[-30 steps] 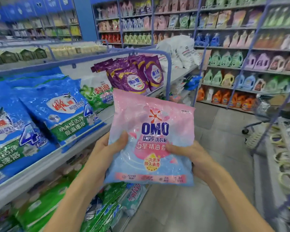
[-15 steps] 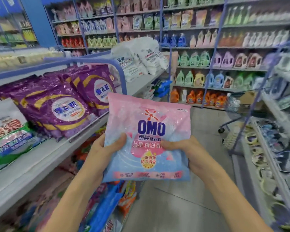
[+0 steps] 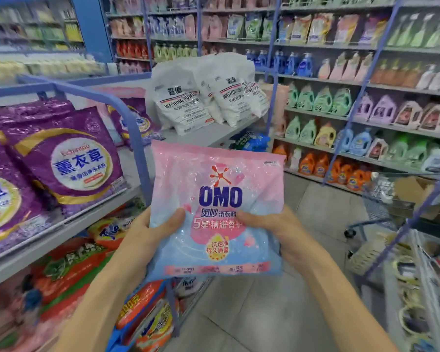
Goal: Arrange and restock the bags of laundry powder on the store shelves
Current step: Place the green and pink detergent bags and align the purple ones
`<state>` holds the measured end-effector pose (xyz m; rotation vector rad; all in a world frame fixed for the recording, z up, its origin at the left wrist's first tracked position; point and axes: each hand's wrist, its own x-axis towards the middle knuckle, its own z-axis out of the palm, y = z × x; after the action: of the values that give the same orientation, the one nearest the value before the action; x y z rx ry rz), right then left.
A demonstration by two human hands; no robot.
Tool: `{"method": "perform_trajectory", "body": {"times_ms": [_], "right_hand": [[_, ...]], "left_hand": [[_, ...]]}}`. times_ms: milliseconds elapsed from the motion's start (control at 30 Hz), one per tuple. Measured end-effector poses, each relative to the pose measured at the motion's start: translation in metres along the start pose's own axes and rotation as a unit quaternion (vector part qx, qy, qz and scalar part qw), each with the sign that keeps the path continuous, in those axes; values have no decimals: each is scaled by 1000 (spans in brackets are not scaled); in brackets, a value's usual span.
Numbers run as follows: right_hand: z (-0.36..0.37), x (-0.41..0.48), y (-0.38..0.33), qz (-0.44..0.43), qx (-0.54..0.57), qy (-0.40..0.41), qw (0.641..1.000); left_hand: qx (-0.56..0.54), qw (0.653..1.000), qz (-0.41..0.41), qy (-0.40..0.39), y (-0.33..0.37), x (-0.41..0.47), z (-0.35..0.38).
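So this is the carrying part of the restock, as far as I can judge. The soft pink and pale-blue plastic bag of OMO laundry powder [image 3: 217, 207] is up in the air in the aisle, label facing the camera, not on any shelf yet. Both hands have it: the left hand [image 3: 148, 235] grips the left edge with the thumb laid over the front, and the right hand [image 3: 272, 232] does the same on the right side, fingers hidden behind the bag.

To the left, the grey metal shelf [image 3: 208, 134] carries shiny purple powder bags [image 3: 61, 158] leaning face-out. Past a blue tubular metal divider [image 3: 135, 128] there are a few more purple ones, then a pile of big white woven washing powder sacks [image 3: 186, 102]. Something pink sits behind that divider too, but it's too blurry to say if it's the same product.

Next move, I reckon: pick the slot, probably the bare stretch of shelf in front of the white sacks. The bag's floppy, so it'll want setting down bottom first and leaning back, label out, or it'll just slump.
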<state>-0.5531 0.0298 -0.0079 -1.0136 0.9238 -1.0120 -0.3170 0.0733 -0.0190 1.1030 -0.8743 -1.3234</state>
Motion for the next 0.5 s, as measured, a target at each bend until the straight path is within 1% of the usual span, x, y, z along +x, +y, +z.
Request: {"method": "perform_trajectory", "body": {"times_ms": [167, 267, 367, 500], "right_hand": [[-34, 98, -27, -5, -11, -18, 1000], [-50, 161, -42, -2, -28, -29, 999], [-62, 222, -55, -8, -37, -40, 998], [-66, 294, -66, -5, -40, -80, 996]], "left_hand": [[-20, 999, 17, 23, -4, 97, 20], [-51, 998, 0, 46, 3, 160, 32], [-67, 996, 5, 63, 10, 214, 41], [-80, 992, 4, 102, 17, 264, 42]]}}
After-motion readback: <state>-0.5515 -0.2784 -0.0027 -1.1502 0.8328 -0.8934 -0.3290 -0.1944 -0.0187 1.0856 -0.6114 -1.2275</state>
